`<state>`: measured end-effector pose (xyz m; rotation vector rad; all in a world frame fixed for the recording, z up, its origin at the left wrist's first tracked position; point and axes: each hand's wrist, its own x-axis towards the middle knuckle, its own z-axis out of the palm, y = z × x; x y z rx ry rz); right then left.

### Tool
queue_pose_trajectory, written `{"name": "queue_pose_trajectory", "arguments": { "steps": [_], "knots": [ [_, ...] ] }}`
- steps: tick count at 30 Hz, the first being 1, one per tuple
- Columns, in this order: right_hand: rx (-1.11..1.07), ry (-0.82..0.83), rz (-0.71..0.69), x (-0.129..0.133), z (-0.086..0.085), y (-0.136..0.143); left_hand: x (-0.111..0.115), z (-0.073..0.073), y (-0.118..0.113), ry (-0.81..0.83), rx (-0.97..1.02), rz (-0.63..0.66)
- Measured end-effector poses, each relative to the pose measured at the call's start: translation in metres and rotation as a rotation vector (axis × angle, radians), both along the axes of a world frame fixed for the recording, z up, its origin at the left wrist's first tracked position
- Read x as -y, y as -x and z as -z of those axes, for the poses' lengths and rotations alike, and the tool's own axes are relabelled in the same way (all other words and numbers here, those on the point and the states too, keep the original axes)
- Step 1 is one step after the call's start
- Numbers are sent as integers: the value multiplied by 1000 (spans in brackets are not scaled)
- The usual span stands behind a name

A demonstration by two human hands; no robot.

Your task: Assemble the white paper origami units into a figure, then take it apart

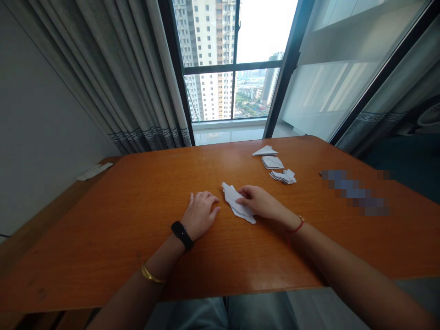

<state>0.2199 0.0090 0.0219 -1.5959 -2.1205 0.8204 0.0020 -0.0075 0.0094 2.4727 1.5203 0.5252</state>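
Observation:
A folded piece of white paper (234,201) with pointed, uneven ends is near the middle of the wooden table (165,169). My right hand (256,200) pinches its right side between thumb and fingers; some fingertips are hidden behind the paper. Just left of the paper, my left hand (202,213) rests on the tabletop, fingers loosely bent and apart, holding nothing. A small gap separates it from the paper.
Beyond my right hand lie a paper airplane (266,151), a squarish folded paper (272,162) and another folded paper shape (284,176). A blurred-out object (355,190) is at the right. White paper (94,171) lies at the far left edge.

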Motion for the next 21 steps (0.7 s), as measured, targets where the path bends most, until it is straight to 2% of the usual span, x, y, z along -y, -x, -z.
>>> {"name": "queue_pose_trajectory", "arguments": {
  "steps": [3,5,8,12,15,18,21],
  "knots": [
    [215,-88,179,7,8,14,0,0,-2,-3,34,4],
    [330,-132,222,12,9,21,1,1,-3,1,51,12],
    [333,-139,147,17,9,27,1,2,-4,-14,101,8],
    [166,-124,12,19,7,28,4,-3,-4,-128,200,48],
    [122,-296,-74,20,2,28,7,-11,-4,-205,184,112],
    [235,-458,-146,19,-2,28,6,-13,-3,-198,119,79],
    [398,-469,-180,18,-2,27,3,-10,-1,-122,26,6]
  ]
}}
